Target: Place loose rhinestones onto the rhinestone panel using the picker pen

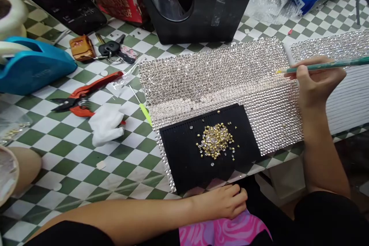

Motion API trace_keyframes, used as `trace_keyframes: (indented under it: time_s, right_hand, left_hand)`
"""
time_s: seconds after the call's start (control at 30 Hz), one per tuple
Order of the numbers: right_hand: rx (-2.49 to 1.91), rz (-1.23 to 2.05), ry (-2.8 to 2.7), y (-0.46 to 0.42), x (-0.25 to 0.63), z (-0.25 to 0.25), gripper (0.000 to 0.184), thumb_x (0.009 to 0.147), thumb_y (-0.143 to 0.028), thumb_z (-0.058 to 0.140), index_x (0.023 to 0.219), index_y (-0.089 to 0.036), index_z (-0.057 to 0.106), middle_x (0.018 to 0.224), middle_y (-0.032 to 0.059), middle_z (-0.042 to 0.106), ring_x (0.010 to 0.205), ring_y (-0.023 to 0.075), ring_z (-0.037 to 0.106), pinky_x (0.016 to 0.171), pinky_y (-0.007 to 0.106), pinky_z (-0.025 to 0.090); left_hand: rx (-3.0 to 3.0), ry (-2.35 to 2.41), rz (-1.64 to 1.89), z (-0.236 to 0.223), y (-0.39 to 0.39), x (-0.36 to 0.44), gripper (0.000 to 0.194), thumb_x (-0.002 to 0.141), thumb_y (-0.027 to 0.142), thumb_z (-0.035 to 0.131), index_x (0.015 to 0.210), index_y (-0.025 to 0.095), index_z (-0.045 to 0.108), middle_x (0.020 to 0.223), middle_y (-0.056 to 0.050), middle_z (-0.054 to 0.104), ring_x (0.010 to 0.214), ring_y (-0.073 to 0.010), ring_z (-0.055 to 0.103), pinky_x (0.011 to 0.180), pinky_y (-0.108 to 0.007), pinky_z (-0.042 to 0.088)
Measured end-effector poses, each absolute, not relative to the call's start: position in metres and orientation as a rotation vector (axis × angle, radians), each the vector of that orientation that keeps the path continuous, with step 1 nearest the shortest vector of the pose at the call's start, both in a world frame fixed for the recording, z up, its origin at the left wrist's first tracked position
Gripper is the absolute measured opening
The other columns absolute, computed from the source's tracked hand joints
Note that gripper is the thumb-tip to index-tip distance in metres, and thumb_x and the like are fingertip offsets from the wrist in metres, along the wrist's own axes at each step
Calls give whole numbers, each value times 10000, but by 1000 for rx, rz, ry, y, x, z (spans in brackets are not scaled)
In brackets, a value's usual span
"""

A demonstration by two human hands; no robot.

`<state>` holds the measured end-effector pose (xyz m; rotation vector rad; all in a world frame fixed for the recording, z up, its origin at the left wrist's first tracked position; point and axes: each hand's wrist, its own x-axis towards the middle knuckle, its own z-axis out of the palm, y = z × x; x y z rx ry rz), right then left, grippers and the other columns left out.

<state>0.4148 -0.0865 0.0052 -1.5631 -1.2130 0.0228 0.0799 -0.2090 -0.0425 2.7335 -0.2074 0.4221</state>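
Note:
My right hand [317, 77] is closed around a green pencil-like stick [325, 65], its yellow tip pointing left over the rhinestone sheet [213, 69]. That sheet is covered in rows of silvery stones, with a paler band running across it. On the sheet's lower part lies a black ridged tray [184, 161] bearing a loose heap of gold-backed rhinestones [216, 140]. Below the tray, at the table's front edge, my left hand [227, 201] rests with curled fingers. Its fingertips are hidden, and I cannot make out whether anything is in them.
Red-handled pliers [83, 94], a crumpled white cloth [105, 125], a lime-handled hook tool [144, 113] and keys [111, 49] lie left. Behind stands a black tape dispenser [198, 11]; a blue one [37, 65] sits far left. Another rhinestone strip [331, 46] extends right.

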Motion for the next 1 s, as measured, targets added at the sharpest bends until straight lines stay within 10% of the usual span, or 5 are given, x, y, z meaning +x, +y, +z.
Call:
trace_keyframes:
  time_s: [0.53,1.0]
  right_hand:
    - [-1425,507,-1752,-117,288,28,185,803,-96,618,950,-198,665,902,2,706,816,109,668,757,257,546]
    - [-1253,579,-2029,-103,248,42,81,876,-182,578,904,-151,648,830,-5,717,739,55,643,689,183,511]
  left_hand:
    - [2688,-211,352,-40,-209,80,159,874,216,462,959,182,592,1050,-25,635,788,-50,562,658,-190,388]
    - [2655,-207,278,-37,-209,80,153,881,202,423,932,175,564,1018,-11,636,796,-55,576,649,-190,383]
